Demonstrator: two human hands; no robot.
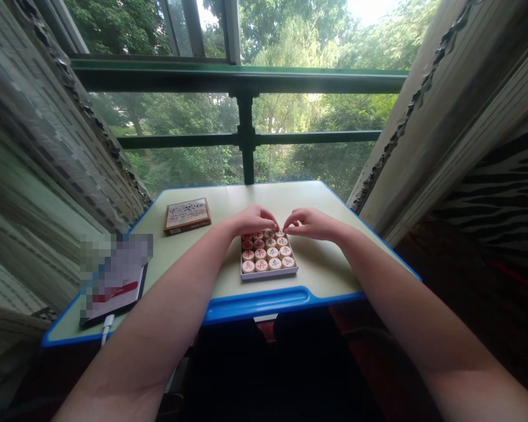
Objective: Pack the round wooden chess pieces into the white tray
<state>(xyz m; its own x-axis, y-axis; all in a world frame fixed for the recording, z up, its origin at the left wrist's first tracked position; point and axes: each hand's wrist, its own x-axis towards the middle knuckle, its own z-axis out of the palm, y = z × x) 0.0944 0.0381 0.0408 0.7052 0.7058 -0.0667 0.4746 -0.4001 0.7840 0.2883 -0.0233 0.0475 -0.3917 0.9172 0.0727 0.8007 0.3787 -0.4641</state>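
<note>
A shallow open box (269, 276) sits on the table in front of me, packed with rows of round Chinese chess pieces (273, 252). Those on the left carry red characters, those on the right dark ones. My left hand (256, 219) reaches over the box's far left corner, thumb and fingers bent together at the far row. From the other side, my right hand (307, 223) has its fingertips pinched at the far right corner, close to the left fingertips. Both hands partly cover the far row. Whatever lies between the fingers is too small to make out.
A printed box lid (187, 215) lies at the back left of the pale, blue-edged table (229, 281). At the left edge rests a tablet (118, 287), partly blurred, with a white cable (107, 328). Curtains flank the window behind a green rail (246, 79).
</note>
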